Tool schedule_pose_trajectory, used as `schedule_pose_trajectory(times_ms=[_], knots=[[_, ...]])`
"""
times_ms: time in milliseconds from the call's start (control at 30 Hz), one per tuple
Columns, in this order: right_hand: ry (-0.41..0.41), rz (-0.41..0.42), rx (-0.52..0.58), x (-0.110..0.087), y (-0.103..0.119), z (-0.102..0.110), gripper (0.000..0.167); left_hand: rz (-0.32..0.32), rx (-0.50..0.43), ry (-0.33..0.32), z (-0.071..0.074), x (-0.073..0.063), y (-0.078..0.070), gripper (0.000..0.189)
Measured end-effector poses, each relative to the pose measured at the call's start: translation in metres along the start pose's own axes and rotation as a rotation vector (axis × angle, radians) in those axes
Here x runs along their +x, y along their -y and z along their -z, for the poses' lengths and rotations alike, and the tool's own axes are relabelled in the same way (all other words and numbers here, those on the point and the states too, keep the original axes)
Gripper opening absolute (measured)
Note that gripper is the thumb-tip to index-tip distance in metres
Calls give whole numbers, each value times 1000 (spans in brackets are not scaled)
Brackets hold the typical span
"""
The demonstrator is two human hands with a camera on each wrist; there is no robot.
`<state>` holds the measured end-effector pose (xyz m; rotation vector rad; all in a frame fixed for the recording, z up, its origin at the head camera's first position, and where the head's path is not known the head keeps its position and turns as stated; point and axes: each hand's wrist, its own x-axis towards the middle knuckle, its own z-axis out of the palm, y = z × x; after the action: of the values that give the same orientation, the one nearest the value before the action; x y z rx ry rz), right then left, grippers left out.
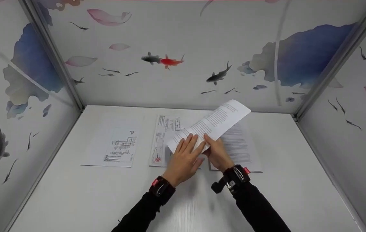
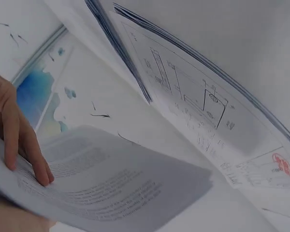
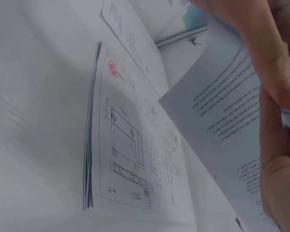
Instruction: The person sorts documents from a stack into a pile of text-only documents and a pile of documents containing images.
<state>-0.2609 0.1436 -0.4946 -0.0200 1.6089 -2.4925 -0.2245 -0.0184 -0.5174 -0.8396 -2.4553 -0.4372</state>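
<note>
Both hands hold some printed paper sheets (image 1: 223, 116) lifted and tilted above the table, with lines of text showing. My left hand (image 1: 183, 161) lies with its fingers spread across the lower left part of the sheets, its thumb below the edge. At the lower right edge my right hand (image 1: 219, 155) pinches the sheets, thumb on top and the other fingers beneath, mostly hidden. The left wrist view shows fingertips against the text side of the curved sheets (image 2: 121, 179). In the right wrist view, the two hands meet at the edge of the sheets (image 3: 222, 121).
Below the hands lies a middle stack of drawings (image 1: 158, 145) with a red stamp. Another drawing stack (image 1: 120, 148) lies to the left, and a text stack (image 1: 237, 145) to the right, partly covered. White panels (image 1: 183, 87) with painted fish enclose the white table (image 1: 89, 193).
</note>
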Motion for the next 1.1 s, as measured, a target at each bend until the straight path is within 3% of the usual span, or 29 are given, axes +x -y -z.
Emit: schedule_pose_trajectory(times_ms=[100,233,333,467,533,567,633,700,767,833,967,1100], knots=[[-17,-23,18,3,5,8,41,88,-176,92,3,1,6,54],[49,-38,98,3,14,24,38,258,-490,113,4,5,22,56],[117,-38,136,2,20,32,36,449,-756,148,0,7,37,60],[174,-61,160,-1,26,39,31,781,-1216,246,-8,7,51,68],[195,-80,164,-2,29,44,31,912,-1427,275,-12,5,55,66],[200,-92,161,-2,30,46,31,964,-1512,282,-13,4,56,64],[212,-117,139,-3,33,53,33,1007,-1633,271,-16,2,58,57],[202,-145,94,-4,35,60,36,990,-1688,255,-18,1,59,51],[167,-180,25,-5,37,68,40,947,-1655,237,-19,1,57,47],[120,-208,-68,-4,37,75,44,884,-1550,213,-20,2,54,44],[-4,-217,-236,-2,33,85,49,784,-1213,165,-23,5,43,41],[-94,-198,-297,-2,25,92,50,776,-1128,132,-27,8,33,38]])
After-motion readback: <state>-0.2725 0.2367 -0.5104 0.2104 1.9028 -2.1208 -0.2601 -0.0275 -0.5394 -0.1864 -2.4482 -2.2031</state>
